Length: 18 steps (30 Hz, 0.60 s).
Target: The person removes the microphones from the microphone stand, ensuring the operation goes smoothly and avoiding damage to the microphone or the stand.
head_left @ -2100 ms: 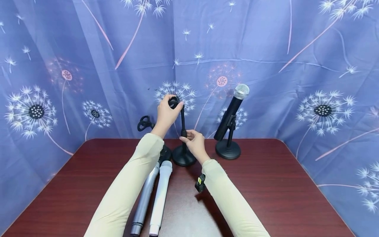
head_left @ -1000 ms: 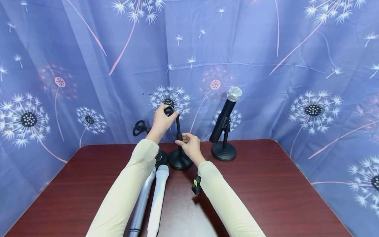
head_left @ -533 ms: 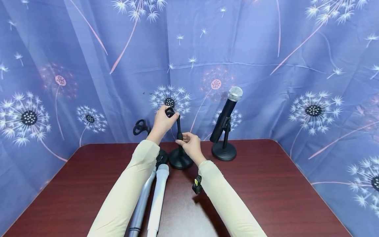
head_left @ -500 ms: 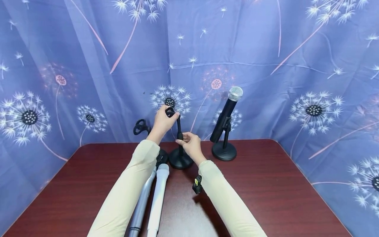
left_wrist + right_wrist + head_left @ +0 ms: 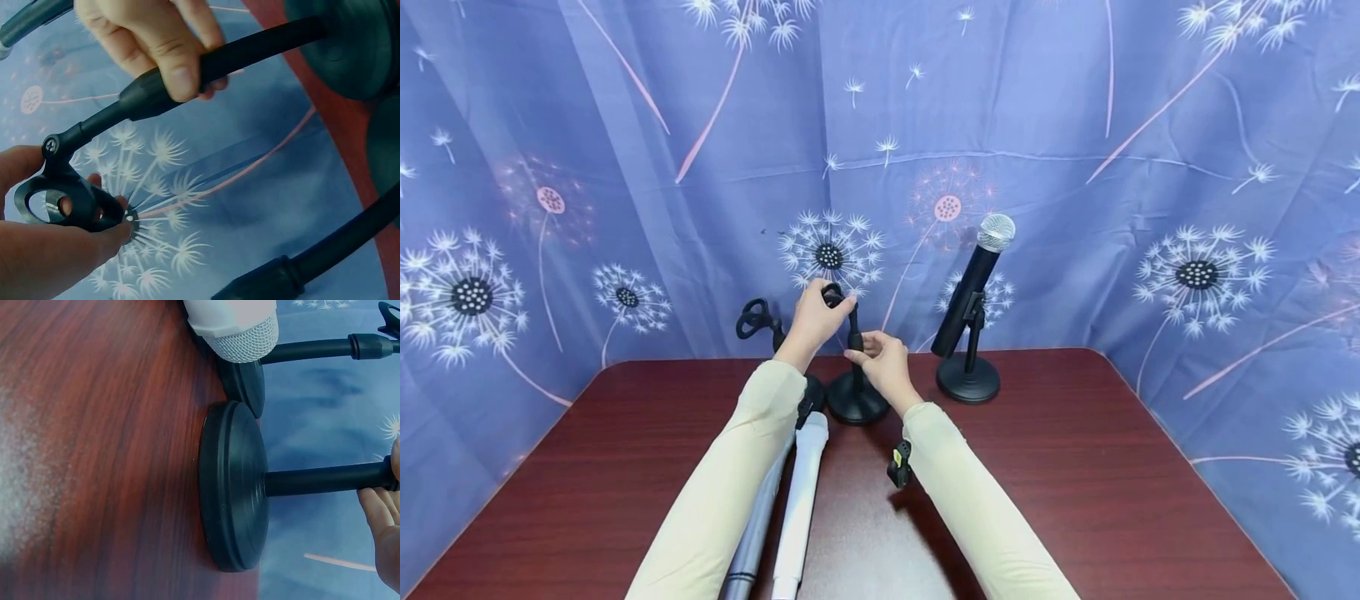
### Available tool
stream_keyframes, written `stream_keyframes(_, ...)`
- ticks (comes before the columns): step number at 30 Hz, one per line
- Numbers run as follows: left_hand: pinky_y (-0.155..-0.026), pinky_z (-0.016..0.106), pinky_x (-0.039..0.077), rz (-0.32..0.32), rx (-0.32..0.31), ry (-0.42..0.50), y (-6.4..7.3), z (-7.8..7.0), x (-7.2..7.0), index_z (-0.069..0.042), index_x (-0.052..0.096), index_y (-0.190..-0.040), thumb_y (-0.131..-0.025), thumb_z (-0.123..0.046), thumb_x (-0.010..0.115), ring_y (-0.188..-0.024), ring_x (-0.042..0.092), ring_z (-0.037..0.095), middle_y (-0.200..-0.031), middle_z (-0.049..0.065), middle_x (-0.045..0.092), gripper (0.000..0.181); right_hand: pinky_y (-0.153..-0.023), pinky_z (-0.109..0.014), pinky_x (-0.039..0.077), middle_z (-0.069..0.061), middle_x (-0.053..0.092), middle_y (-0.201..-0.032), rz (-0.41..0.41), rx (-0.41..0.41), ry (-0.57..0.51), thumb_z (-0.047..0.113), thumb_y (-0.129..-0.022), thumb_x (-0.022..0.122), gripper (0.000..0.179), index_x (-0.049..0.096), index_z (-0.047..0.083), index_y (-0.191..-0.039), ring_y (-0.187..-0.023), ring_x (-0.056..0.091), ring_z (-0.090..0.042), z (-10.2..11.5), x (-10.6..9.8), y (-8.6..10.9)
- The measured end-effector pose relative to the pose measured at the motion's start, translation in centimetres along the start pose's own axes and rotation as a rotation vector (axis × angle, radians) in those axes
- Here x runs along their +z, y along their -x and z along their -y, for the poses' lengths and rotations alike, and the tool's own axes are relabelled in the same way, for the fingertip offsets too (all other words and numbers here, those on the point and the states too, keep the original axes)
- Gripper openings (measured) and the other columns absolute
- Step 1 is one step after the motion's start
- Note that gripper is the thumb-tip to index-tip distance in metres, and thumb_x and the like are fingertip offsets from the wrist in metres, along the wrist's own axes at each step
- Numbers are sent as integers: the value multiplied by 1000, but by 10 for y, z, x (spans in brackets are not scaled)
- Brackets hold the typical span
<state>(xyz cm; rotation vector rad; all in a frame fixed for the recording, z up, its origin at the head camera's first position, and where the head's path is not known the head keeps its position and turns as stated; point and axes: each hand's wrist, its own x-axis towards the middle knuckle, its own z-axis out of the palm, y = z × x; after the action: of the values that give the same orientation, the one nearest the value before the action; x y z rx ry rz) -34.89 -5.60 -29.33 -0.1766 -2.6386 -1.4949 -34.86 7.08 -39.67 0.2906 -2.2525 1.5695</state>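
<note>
A black desktop microphone stand [image 5: 856, 406] stands upright at the back middle of the table. My left hand [image 5: 822, 321] holds its ring-shaped clip [image 5: 80, 190] at the top, thumb and fingers on either side. Lower down, my right hand [image 5: 887, 367] pinches the thick collar [image 5: 147, 97] midway up the pole with thumb and fingers. The stand's round base [image 5: 234, 487] rests on the tabletop. Nothing sits in the clip. Part of the clip is hidden by my left fingers in the head view.
Just left is a second stand with a bare clip [image 5: 756, 318], its base partly behind my left arm. A white microphone [image 5: 803, 500] and a grey one [image 5: 760, 517] lie in front. At right, another stand holds a black microphone [image 5: 973, 287]. A patterned curtain [image 5: 1045, 100] hangs behind.
My left hand and the clip have come down a little, so the pole above the collar looks shorter. The right hand keeps its grip on the collar. The head view has shifted slightly.
</note>
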Motion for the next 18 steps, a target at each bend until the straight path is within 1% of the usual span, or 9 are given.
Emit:
stream_keyframes(3,-97,46,43,26,-6,-9,3,9,5,-3,44,-131,-96,-27,59,-118,49,32,-127,17,49,45,-79,-34,55,-12,73,-92,-1,1,1,12,-81,78,25,71,2,-103,-85,71,-23,-2,2,3)
stream_keyframes(8,-99,46,42,56,-11,-36,4,17,9,-2,40,-136,-96,-27,58,-122,47,33,-131,18,48,51,-79,-35,55,-11,73,-93,8,-6,12,12,-81,78,25,71,2,-103,-86,71,-22,0,1,2)
stream_keyframes(15,-100,47,42,80,-19,-40,4,19,9,-3,38,-139,-97,-29,58,-126,45,33,-136,17,46,53,-79,-36,55,-13,73,-94,15,-4,-5,11,-82,77,26,70,1,-105,-87,71,-24,0,2,5)
stream_keyframes(18,-99,47,42,72,-14,-35,3,19,9,-4,39,-137,-97,-29,58,-125,46,32,-135,17,46,51,-79,-36,56,-14,72,-95,22,-8,-3,12,-83,76,26,70,1,-106,-88,71,-25,2,1,5)
